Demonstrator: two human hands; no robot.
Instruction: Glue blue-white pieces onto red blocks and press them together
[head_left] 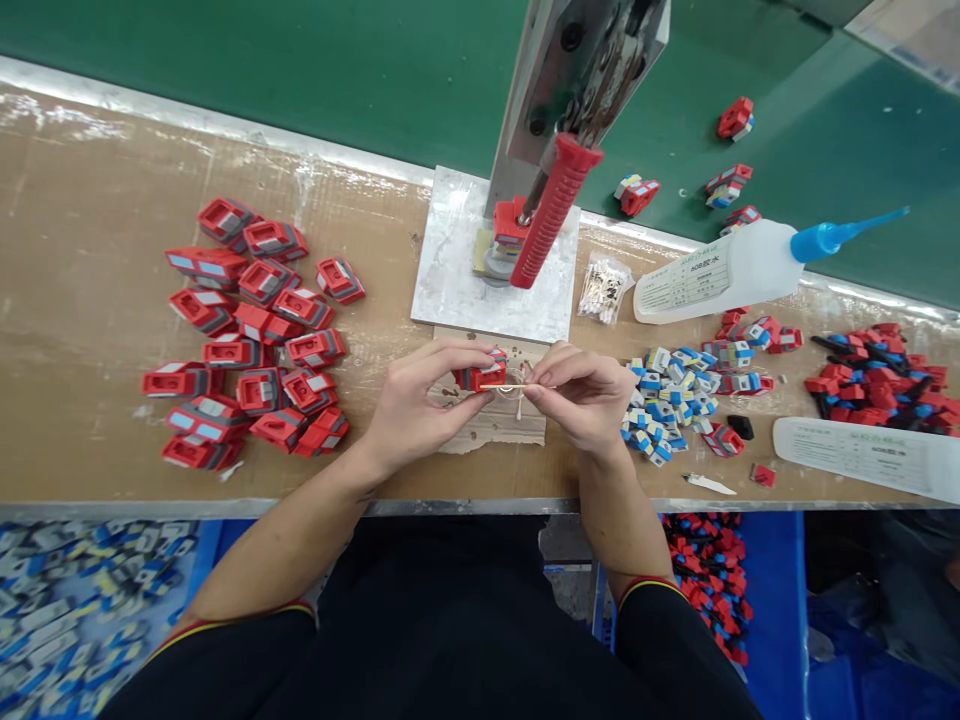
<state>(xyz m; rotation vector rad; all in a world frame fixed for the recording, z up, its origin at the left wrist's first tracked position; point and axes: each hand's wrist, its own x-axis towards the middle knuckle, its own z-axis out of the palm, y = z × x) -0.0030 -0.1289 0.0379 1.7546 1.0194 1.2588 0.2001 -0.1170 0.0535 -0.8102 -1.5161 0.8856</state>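
My left hand [416, 405] is closed round a small red plastic toy vehicle part [471, 379], pinched between thumb and fingers. From the other side, my right hand [589, 395] grips a thin wooden cotton swab stick [507, 386] between thumb and fingertips. The stick's far end reaches the red part; whether it touches cannot be told. Beneath the stick is a small round clear dish, partly hidden, with another cotton swab [519, 408] leaning out of it. Both hands are above a stained piece of cardboard [525, 432].
A hand press with a red lever handle [556, 212] stands behind. Red vehicle parts [259, 390] lie left. To the right are bagged swabs [604, 288], blue-and-white pieces [667, 400], a knife blade [709, 484] and two glue bottles [697, 275]. Blue bins [776, 590] stand below the table edge.
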